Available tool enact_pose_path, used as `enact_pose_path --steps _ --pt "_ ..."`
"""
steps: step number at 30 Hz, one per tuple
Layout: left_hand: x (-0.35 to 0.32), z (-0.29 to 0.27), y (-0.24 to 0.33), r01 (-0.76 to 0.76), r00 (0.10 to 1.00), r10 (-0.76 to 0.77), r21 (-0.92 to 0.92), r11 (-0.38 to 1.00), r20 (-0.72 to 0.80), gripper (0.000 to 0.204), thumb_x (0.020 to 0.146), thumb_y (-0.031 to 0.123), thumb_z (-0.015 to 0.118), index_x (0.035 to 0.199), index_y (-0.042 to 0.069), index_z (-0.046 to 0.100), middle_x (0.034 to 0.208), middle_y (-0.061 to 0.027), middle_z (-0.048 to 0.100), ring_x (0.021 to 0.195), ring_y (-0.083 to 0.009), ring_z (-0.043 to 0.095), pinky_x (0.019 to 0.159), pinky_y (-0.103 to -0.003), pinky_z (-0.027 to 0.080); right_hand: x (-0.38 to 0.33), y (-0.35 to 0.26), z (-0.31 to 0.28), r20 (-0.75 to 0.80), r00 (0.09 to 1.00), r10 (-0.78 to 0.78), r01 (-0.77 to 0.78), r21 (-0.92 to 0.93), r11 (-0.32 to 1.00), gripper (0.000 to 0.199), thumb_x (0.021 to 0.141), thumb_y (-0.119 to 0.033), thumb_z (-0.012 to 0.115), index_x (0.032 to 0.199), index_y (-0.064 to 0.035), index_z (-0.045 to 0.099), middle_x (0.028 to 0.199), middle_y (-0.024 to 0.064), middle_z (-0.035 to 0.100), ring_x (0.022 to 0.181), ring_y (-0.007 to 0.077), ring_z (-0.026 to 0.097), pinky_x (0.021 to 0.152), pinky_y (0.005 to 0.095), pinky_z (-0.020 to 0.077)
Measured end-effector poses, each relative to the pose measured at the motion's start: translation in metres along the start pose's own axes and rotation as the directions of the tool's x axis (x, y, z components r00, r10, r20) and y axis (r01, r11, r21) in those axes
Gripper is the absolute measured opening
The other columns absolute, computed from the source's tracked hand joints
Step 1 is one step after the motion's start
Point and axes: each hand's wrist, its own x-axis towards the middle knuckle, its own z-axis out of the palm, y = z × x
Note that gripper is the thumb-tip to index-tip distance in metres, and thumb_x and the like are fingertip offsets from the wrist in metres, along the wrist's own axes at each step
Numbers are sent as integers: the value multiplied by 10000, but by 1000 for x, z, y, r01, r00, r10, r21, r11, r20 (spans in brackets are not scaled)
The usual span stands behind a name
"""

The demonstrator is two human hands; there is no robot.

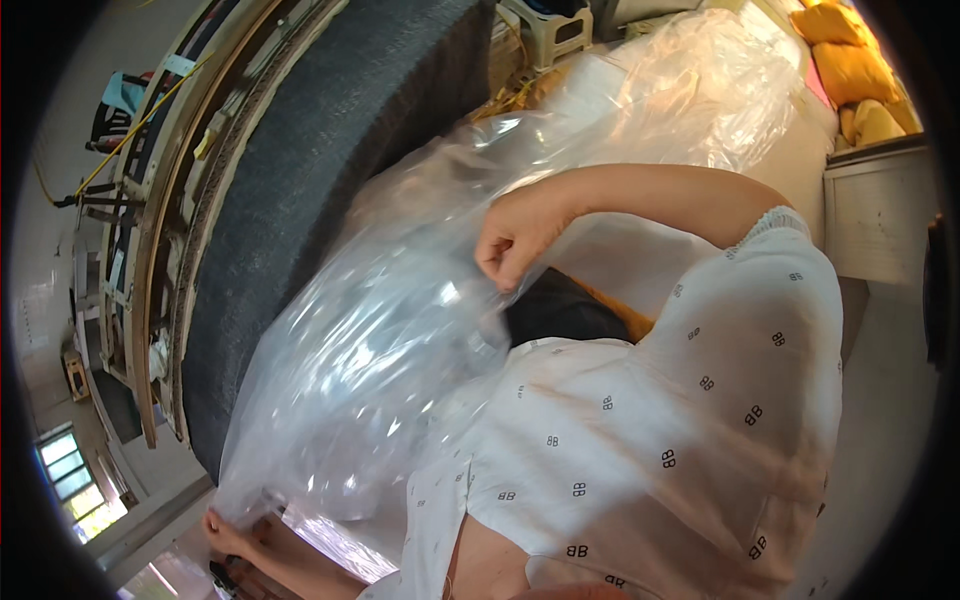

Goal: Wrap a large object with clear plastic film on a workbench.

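The clear sheet [350, 340] is thin, see-through plastic, glossy and smooth between its creases, catching sharp white highlights along the folds; toward the far right it looks more crumpled, with a warm sheen. The dark grey worktop [285, 210] beside it has a matt, slightly rough, mottled face. At the left, the long rails [165, 220] look like bare wood, dull and worn. The far stool [562, 38] appears to be pale moulded plastic, smooth with a low sheen. The orange bundles [855, 75] at the far right look like soft, matt cloth. The white shirt [650, 410] is matt printed fabric, softly wrinkled, with gathered trim at the cuff.
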Motion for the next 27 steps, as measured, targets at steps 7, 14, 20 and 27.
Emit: enact_pose_path --steps 7,14,20,27 --pt "58 60 -65 -131 991 129 95 987 18 359 795 365 578 885 23 643 846 -122 639 767 -276 582 689 -365 436 -76 54 33 -756 655 -4 9 2 1000 234 751 -295 603 785 -65 584 731 44 611 657 155 561 597 313 428" --pt "100 191 -57 -250 968 250 11 968 -21 390 815 395 564 874 15 627 795 -117 622 714 -258 564 660 -348 417 -230 174 126 -427 533 730 -845 -307 438 152 662 -330 654 684 -180 671 745 63 621 757 238 606 643 371 469" --pt "111 218 -39 -304 952 305 -86 949 -7 376 820 396 564 871 29 624 801 -107 623 727 -253 572 651 -341 426 -337 166 51 -884 -41 467 -989 -31 -146 267 774 -309 481 868 -115 639 845 99 645 795 258 612 692 389 465" --pt "117 206 -97 -189 982 189 46 981 6 453 798 467 550 924 39 629 887 -137 636 777 -300 593 686 -392 447 -248 -70 -269 -493 -354 -795 -530 -595 605 526 878 -262 475 1296 22 325 1192 136 494 1081 215 471 921 303 368"
